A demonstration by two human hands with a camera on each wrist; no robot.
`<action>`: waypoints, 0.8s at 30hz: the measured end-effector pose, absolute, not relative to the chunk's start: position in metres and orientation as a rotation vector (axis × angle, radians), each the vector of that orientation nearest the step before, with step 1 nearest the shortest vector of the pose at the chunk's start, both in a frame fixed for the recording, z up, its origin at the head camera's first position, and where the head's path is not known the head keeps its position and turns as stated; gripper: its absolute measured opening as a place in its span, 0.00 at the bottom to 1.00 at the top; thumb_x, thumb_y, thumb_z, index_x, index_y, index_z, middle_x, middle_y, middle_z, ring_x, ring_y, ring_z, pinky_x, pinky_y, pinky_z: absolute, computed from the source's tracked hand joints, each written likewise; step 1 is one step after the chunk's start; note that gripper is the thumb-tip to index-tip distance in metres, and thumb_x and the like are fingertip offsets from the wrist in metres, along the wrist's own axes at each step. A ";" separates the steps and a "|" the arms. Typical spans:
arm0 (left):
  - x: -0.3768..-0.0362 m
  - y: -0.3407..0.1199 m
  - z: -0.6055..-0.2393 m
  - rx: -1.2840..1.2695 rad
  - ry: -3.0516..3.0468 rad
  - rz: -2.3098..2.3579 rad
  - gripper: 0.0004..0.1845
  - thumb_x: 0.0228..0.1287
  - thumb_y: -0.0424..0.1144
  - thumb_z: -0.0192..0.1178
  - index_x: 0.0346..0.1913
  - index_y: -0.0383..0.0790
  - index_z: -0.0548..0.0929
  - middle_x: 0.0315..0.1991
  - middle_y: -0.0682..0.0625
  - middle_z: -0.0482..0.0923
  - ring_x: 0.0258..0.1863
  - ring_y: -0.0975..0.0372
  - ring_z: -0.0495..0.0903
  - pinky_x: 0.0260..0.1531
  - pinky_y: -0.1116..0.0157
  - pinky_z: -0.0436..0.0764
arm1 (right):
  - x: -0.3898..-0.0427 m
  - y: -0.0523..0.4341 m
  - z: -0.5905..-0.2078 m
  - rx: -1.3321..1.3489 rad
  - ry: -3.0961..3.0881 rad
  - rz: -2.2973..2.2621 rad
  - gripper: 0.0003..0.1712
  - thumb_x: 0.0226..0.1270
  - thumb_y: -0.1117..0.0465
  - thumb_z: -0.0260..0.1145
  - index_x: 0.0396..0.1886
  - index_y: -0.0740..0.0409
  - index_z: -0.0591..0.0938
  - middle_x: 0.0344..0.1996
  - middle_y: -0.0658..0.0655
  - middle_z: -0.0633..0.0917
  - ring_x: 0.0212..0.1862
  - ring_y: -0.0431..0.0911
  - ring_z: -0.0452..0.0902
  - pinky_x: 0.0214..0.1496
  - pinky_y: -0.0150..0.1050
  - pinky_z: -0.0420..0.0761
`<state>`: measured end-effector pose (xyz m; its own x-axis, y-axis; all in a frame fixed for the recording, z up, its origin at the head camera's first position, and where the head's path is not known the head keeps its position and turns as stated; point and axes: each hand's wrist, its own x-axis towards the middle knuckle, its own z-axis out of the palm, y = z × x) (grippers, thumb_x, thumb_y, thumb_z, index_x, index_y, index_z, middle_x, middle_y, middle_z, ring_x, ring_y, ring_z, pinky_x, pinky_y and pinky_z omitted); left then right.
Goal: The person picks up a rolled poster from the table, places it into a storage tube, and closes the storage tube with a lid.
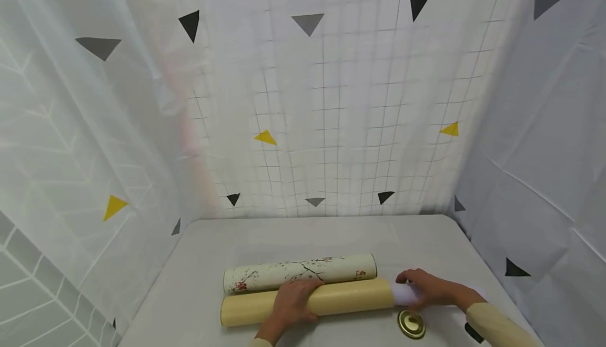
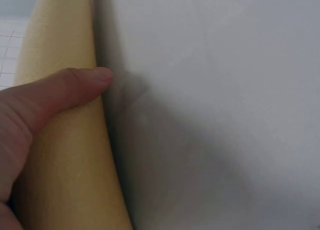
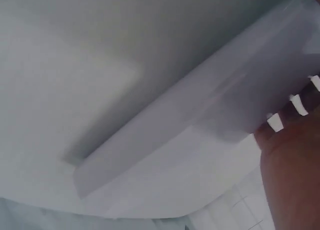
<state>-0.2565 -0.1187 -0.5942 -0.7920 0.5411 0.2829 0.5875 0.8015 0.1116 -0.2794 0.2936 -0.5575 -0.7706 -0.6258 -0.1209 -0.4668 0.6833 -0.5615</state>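
Observation:
A plain yellow tube [image 1: 331, 299] lies lengthwise on the white-covered table [image 1: 293, 236]. My left hand [image 1: 291, 300] grips it near the middle, and the thumb [image 2: 70, 87] presses on the yellow tube [image 2: 65, 160] in the left wrist view. From the tube's right end sticks a white paper roll [image 1: 402, 294]. My right hand [image 1: 426, 286] curls over that roll. The right wrist view is blurred and shows the white roll [image 3: 200, 115] close up beside my right hand [image 3: 295, 170]. Just behind the yellow tube, parallel to it, lies a cream tube with a blossom print [image 1: 303, 272].
A round gold lid [image 1: 411, 324] lies flat on the table in front of the yellow tube's right end. White curtains with grid lines and small triangles [image 1: 331, 115] enclose the table at the back and on both sides.

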 end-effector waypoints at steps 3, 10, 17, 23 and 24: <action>-0.257 -0.119 -0.595 -0.874 -2.749 -0.281 0.45 0.30 0.56 0.85 0.61 0.56 0.83 0.56 0.62 0.87 0.53 0.67 0.86 0.49 0.65 0.84 | -0.279 0.303 -0.558 -0.778 2.622 -0.668 0.35 0.49 0.52 0.83 0.56 0.58 0.79 0.50 0.50 0.81 0.49 0.41 0.71 0.50 0.37 0.75; -0.257 -0.117 -0.596 -0.867 -2.758 -0.289 0.43 0.30 0.54 0.85 0.59 0.57 0.84 0.56 0.63 0.87 0.53 0.67 0.86 0.50 0.66 0.84 | -0.284 0.310 -0.563 -0.806 2.597 -0.660 0.26 0.56 0.52 0.79 0.53 0.53 0.81 0.46 0.47 0.79 0.46 0.35 0.70 0.48 0.35 0.74; -0.255 -0.116 -0.597 -0.859 -2.760 -0.274 0.44 0.29 0.55 0.85 0.59 0.57 0.84 0.56 0.63 0.87 0.54 0.67 0.86 0.52 0.65 0.84 | -0.290 0.300 -0.567 -0.913 2.580 -0.641 0.27 0.60 0.47 0.77 0.55 0.52 0.81 0.49 0.46 0.80 0.49 0.34 0.75 0.53 0.37 0.79; -0.256 -0.116 -0.598 -0.857 -2.769 -0.284 0.43 0.31 0.56 0.85 0.60 0.58 0.83 0.56 0.63 0.87 0.54 0.68 0.86 0.50 0.65 0.84 | -0.292 0.287 -0.572 -0.943 2.571 -0.690 0.30 0.62 0.45 0.76 0.58 0.53 0.80 0.52 0.48 0.83 0.53 0.36 0.77 0.55 0.39 0.80; -0.256 -0.116 -0.598 -0.856 -2.769 -0.287 0.43 0.31 0.56 0.85 0.60 0.58 0.83 0.55 0.63 0.87 0.53 0.68 0.86 0.50 0.65 0.84 | -0.292 0.285 -0.572 -0.945 2.566 -0.704 0.30 0.62 0.45 0.76 0.58 0.53 0.80 0.52 0.49 0.83 0.52 0.36 0.77 0.54 0.39 0.80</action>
<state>-0.2563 -0.1163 -0.5977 -0.8033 0.5294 0.2729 0.5741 0.8102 0.1181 -0.2921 0.2850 -0.5724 -0.7314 -0.6710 -0.1219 -0.5149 0.6605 -0.5464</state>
